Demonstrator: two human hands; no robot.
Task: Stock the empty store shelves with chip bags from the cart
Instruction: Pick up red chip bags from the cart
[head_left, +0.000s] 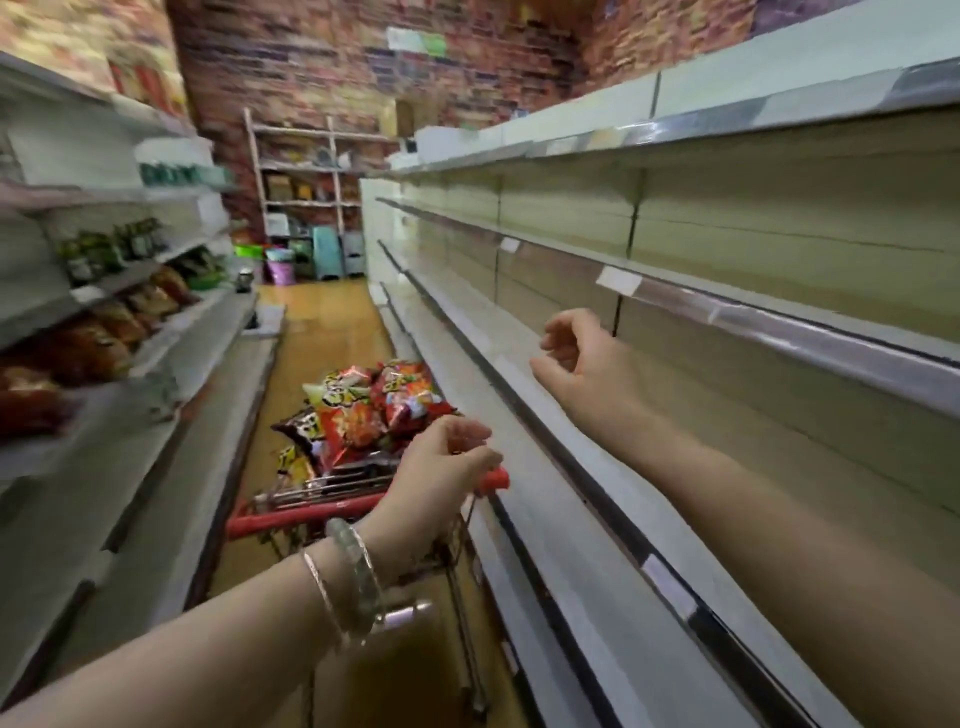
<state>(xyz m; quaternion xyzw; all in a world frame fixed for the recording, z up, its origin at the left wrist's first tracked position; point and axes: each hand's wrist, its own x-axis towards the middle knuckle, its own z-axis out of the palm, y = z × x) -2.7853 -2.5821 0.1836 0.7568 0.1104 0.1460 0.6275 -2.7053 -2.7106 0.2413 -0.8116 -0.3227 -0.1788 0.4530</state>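
Observation:
A metal cart with a red handle (291, 522) stands in the aisle, close against the right-hand shelving. It is piled with red, yellow and dark chip bags (374, 405). My left hand (441, 467), bangles on its wrist, grips the handle's right end. My right hand (582, 358) hovers with loosely curled fingers and holds nothing. It is over the front edge of a bare shelf (519, 415). The right-hand shelves (779, 291) rise in several tiers and carry no goods.
Left-hand shelves (104, 343) hold snack bags and bottles. The wooden aisle floor (322, 322) runs ahead to a rack (306, 197) with boxes and coloured tubs (278, 260) at the brick back wall. Paper price tags (618, 280) hang on the right shelf edges.

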